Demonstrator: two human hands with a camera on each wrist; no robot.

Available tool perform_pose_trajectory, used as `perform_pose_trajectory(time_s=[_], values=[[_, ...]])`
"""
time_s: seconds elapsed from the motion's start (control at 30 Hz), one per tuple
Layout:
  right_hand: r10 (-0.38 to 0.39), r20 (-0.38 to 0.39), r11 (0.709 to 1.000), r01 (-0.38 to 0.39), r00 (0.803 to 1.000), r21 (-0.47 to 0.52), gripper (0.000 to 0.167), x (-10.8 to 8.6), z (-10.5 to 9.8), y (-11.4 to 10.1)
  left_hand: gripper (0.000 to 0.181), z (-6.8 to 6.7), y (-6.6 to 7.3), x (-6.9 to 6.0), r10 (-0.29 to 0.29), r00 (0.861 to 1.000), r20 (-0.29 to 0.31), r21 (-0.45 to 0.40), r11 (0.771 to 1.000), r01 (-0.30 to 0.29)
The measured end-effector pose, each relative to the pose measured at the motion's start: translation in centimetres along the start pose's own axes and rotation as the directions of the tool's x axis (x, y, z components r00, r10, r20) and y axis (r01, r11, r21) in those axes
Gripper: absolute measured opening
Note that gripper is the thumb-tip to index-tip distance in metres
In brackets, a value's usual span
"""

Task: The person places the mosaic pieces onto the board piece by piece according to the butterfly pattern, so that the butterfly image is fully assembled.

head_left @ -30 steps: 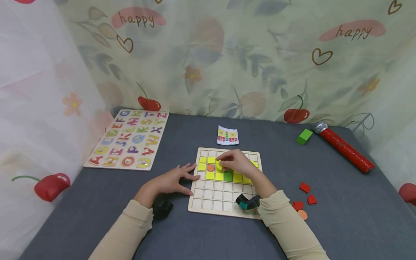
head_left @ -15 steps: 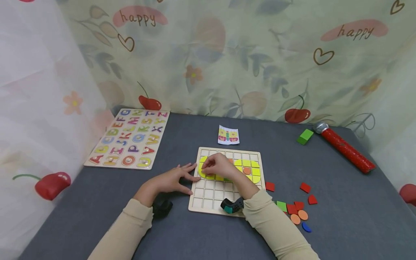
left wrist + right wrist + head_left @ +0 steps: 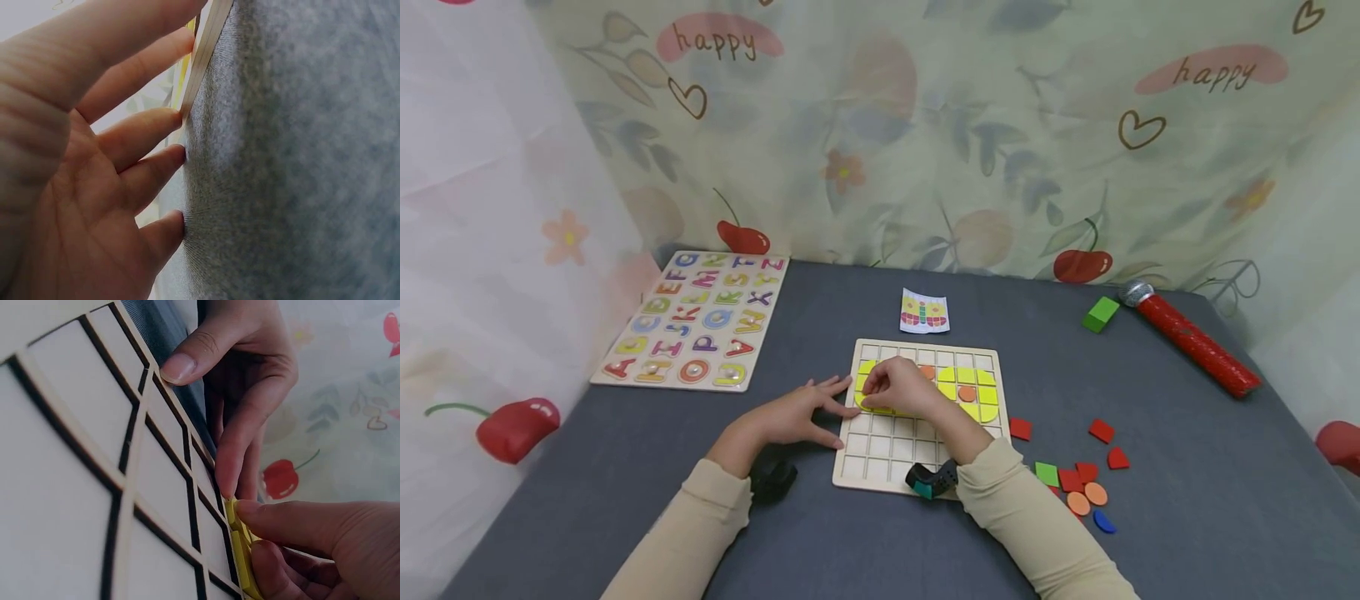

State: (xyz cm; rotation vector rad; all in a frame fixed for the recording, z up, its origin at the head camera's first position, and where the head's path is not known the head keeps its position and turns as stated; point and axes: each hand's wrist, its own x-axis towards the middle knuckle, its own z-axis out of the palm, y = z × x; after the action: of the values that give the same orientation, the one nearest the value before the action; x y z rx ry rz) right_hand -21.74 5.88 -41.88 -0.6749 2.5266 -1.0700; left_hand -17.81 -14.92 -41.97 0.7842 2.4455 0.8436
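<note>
A wooden grid board lies on the dark table, its upper rows partly filled with yellow tiles and orange discs. My right hand reaches over its left side. In the right wrist view, the thumb and index finger pinch a small yellow tile at the board's edge, beside another yellow tile. My left hand has its fingers spread, with fingertips on the board's left rim and the table. The right hand hides some tiles in the head view. Behind the board lies a butterfly picture card.
Loose red tiles, a green tile, orange discs and a blue half-round piece lie right of the board. Farther back are a green block and a red microphone. An alphabet board lies at the left.
My right hand has moved left across the board from the middle columns to the left edge, staying there over the last half second. The left hand has stayed in place.
</note>
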Motion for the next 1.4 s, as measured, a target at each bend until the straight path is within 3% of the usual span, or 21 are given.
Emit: perform_pose_trajectory(time_s=[0.27,0.4,0.6,1.03,1.4], values=[[0.013,0.013,1.000,-0.014,1.000,0.023,0.006,0.0,-0.3,0.2,0.055,0.0,-0.1,0.0,-0.010,1.000,-0.017,0.001,1.000,0.010],[0.012,-0.034,0.999,-0.010,0.999,0.044,0.010,-0.7,-1.0,0.7,0.056,0.0,-0.1,0.1,-0.027,0.999,-0.017,-0.003,1.000,0.027],[0.082,-0.108,0.993,-0.071,0.991,0.095,0.014,-3.4,-3.4,2.2,0.057,0.0,0.2,0.3,-0.027,1.000,-0.012,0.003,1.000,0.027],[0.184,-0.165,0.977,-0.161,0.969,0.141,0.023,-9.7,-8.1,7.5,0.059,0.1,-0.1,0.0,-0.022,0.999,-0.034,-0.007,1.000,0.021],[0.283,-0.173,0.953,-0.255,0.943,0.166,0.034,-14.5,-10.4,9.0,0.051,-0.1,-0.1,-0.1,-0.016,0.998,-0.061,-0.026,1.000,0.014]])
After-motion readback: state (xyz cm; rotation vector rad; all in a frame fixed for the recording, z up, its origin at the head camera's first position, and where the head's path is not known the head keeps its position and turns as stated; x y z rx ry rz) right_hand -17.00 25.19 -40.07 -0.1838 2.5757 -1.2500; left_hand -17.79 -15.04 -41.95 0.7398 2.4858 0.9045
